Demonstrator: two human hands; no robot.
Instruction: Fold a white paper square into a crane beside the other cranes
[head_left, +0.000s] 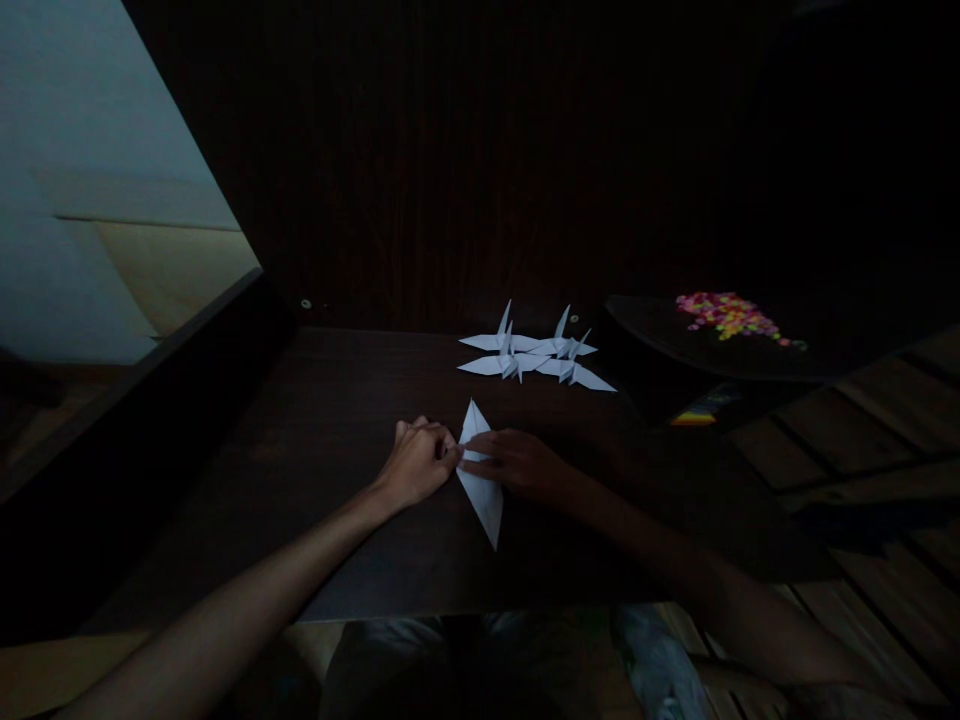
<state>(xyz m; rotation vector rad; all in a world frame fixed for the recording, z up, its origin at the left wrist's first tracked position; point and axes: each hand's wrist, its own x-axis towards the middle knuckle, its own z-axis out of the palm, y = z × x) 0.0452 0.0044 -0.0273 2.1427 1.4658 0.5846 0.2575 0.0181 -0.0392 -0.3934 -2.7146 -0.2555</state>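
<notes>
Head view: The left forearm enters from lower left; the left hand (424,460) rests on the tabletop (375,570) with fingers curled and thumb directed toward the right hand (529,462). The right forearm enters from lower right, with fingers extended leftward over the paper. The left fingertips are drawn together at the folded white paper (484,505); whether they clamp it cannot be told. Two right digits are apart over its face; closure on the sheet cannot be told.

The paper is a narrow diamond, between the hands, its left corner at the left fingertips, its long axis running away from the person. Its near tip stands short of the tabletop's front edge; four paper cranes (536,355) stand beyond its far tip. Tabletop extends leftward to a side board (150,390).
</notes>
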